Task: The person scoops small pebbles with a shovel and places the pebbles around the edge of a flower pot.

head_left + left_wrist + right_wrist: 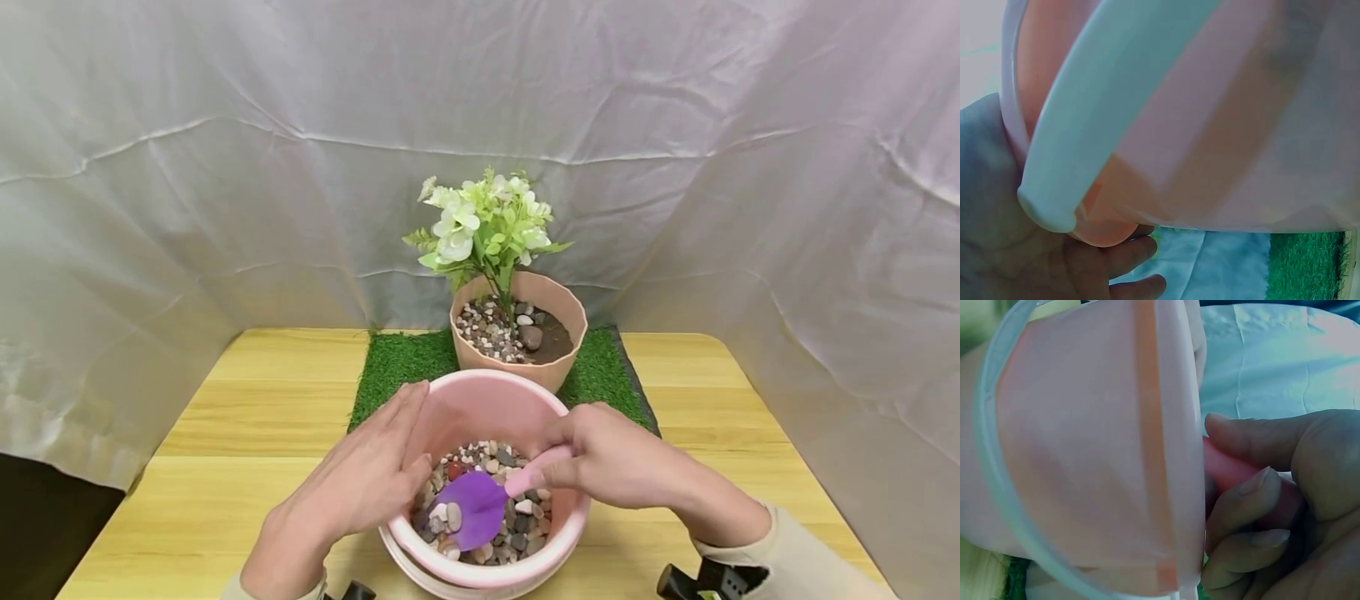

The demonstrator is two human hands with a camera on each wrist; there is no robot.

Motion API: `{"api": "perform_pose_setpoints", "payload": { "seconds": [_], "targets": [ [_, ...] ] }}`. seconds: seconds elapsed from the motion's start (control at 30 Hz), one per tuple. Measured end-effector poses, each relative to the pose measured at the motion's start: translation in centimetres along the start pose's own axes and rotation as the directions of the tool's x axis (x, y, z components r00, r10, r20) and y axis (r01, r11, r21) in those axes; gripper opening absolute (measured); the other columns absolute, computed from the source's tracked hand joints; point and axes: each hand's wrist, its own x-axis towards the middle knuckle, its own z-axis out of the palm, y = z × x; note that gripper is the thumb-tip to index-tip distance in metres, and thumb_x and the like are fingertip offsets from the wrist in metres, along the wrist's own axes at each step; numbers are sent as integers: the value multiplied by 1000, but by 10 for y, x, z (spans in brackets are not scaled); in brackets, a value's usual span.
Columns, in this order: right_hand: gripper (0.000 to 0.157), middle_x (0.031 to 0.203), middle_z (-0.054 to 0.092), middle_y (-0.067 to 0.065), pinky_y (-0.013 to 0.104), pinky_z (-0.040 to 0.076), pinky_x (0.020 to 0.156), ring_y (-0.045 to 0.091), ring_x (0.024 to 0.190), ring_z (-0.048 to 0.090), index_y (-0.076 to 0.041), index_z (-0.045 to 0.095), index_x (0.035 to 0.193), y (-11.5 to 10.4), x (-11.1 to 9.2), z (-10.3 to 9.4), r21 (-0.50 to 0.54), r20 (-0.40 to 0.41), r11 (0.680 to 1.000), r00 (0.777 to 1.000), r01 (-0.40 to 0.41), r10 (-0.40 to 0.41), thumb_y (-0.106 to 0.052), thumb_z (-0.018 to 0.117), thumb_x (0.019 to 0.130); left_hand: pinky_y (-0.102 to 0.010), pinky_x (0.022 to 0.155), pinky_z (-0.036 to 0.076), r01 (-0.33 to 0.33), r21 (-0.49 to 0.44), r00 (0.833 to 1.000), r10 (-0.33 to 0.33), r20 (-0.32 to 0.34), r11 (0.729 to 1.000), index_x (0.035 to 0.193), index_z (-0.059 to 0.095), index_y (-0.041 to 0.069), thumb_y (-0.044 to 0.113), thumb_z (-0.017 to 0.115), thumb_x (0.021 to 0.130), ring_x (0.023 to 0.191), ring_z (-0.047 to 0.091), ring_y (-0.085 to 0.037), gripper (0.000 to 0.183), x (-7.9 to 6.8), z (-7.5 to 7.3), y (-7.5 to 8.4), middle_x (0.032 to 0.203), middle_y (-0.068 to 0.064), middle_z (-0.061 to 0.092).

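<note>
A pink bucket (480, 385) stands at the front of the table with mixed pebbles (517, 525) in it. My left hand (367, 471) grips its left rim, the thumb over the inside and the straight fingers along the outer wall. In the left wrist view that palm lies beside the bucket's pale carrying handle (1110, 94). My right hand (618, 457) holds a small toy shovel by its pink handle (536, 471), reaching in over the right rim. The shovel's purple blade (480, 510) rests low among the pebbles with a few light stones on it.
Behind the bucket, a peach flowerpot (517, 377) holds soil, small stones and a plant with white flowers (487, 221). Pot and bucket overlap a green turf mat (405, 358) on the wooden table (247, 417). Pale grey cloth (480, 83) encloses the back and sides.
</note>
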Motion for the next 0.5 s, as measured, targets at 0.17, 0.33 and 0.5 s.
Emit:
{"api": "perform_pose_setpoints", "payload": {
  "seconds": [0.17,0.33,0.5],
  "targets": [
    [17,70,68,-11,24,51,56,5,66,56,-29,83,91,9,-7,-4,87,-1,996,1000,2,-1,-44,77,94,-55,130,24,-8,6,1000,8,-9,1000,169,18,5,35,60,100,161,24,-35,85,0,0,0,175,-17,20],
    [15,81,78,-11,24,55,63,6,75,63,-31,85,102,17,-11,-6,129,-8,991,1000,26,-25,-40,75,97,-54,131,24,-10,8,1000,10,-6,1000,169,18,6,34,60,100,161,24,-33,85,1,-1,-1,175,-16,21],
    [16,89,81,-9,23,54,62,7,78,64,-28,85,107,22,-13,-6,171,-25,985,999,28,-24,-36,75,98,-54,131,24,-21,8,1000,21,-6,1000,168,19,4,33,59,100,161,24,-34,84,0,-1,-1,174,-18,21]
  ]
}}
